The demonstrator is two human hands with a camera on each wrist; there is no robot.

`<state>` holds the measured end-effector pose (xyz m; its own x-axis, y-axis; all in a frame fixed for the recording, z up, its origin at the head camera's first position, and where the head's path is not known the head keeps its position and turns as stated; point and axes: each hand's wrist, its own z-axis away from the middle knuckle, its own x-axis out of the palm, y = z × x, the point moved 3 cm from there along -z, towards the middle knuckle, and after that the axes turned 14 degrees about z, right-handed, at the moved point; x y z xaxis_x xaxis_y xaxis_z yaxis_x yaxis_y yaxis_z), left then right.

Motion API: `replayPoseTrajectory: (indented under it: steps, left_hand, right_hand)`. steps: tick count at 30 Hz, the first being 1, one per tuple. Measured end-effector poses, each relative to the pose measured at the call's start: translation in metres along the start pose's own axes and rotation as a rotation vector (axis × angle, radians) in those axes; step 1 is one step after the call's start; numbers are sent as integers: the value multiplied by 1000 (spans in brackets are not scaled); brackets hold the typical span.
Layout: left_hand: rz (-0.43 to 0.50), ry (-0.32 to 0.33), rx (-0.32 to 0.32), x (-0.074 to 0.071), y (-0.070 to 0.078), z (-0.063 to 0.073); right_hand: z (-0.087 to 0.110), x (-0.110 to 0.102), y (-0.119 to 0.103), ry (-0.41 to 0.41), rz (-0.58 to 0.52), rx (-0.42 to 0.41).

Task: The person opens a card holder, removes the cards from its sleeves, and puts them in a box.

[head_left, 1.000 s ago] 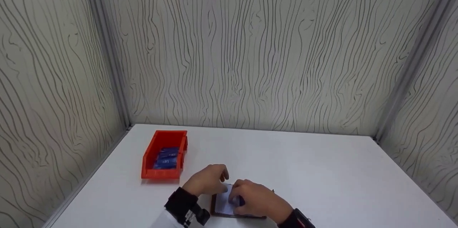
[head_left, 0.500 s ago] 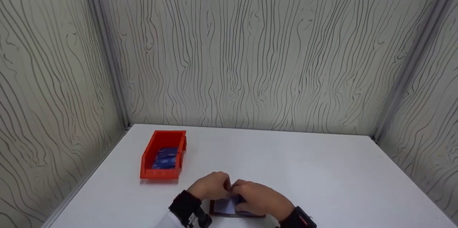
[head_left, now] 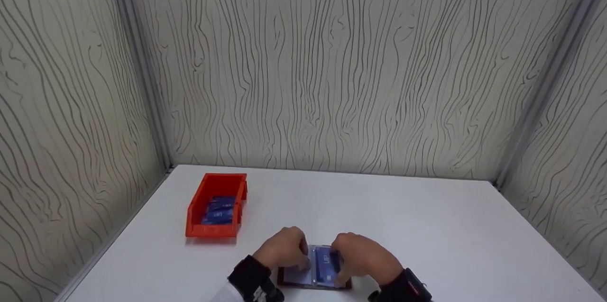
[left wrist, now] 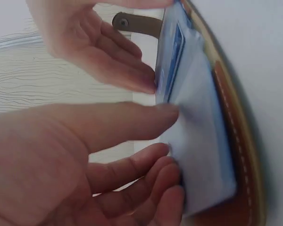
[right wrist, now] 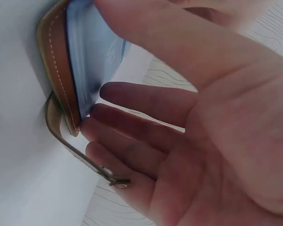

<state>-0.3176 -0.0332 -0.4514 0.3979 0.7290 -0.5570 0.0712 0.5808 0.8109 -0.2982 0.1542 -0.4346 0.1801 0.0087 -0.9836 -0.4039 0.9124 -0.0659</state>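
A brown stitched card holder [left wrist: 240,169] lies open on the table, its clear plastic sleeves spread to both sides. In the right-hand sleeve sits a blue card [head_left: 325,263]. My left hand [head_left: 283,249] holds a clear sleeve [left wrist: 203,155] on the left side, thumb on its face and the other fingers curled near its edge. Across the right side, my right hand [head_left: 367,258] grips the sleeve with the card, thumb at the near end and fingertips at the far end. A strap with a snap button [right wrist: 73,146] sticks out from the holder's right side.
A red bin [head_left: 211,231] stands to the left on the white table [head_left: 403,216], with several blue cards [head_left: 219,212] inside. Wood-patterned panels [head_left: 303,65] enclose the table at the back and both sides.
Both hands came together over the middle of the card holder, then my right hand moved right. The blue card now shows in the right sleeve, where the hand covered it before.
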Motion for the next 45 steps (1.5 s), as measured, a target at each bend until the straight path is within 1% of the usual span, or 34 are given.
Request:
replayPoseTrajectory:
  steps: [2, 7, 10, 13, 19, 22, 27, 33, 38, 45]
  left_hand:
    - [72, -4, -7, 3, 1, 1]
    - [243, -5, -50, 9, 0, 3]
    - [305, 3, -65, 9, -3, 2]
    - [344, 1, -76, 9, -6, 1]
    - [380, -13, -82, 10, -9, 0]
    - [388, -15, -102, 11, -12, -3]
    - [387, -15, -143, 11, -15, -6]
    - [419, -6, -140, 12, -15, -4]
    - [433, -11, -166, 12, -17, -5]
    - [404, -37, -214, 3, -22, -8]
  right_hand:
    - [-1, 1, 0, 2, -4, 1]
    - [-2, 2, -1, 4, 5, 3]
    - [-2, 3, -1, 9, 26, -2]
    - [-3, 4, -2, 12, 46, -19]
    - [-4, 6, -2, 27, 73, -63]
    - [-4, 6, -2, 41, 68, -87]
    - [-4, 6, -5, 30, 21, -83]
    - [-5, 6, -6, 15, 18, -79]
    - [-5, 8, -5, -2, 10, -48]
    - [-4, 7, -5, -32, 20, -14]
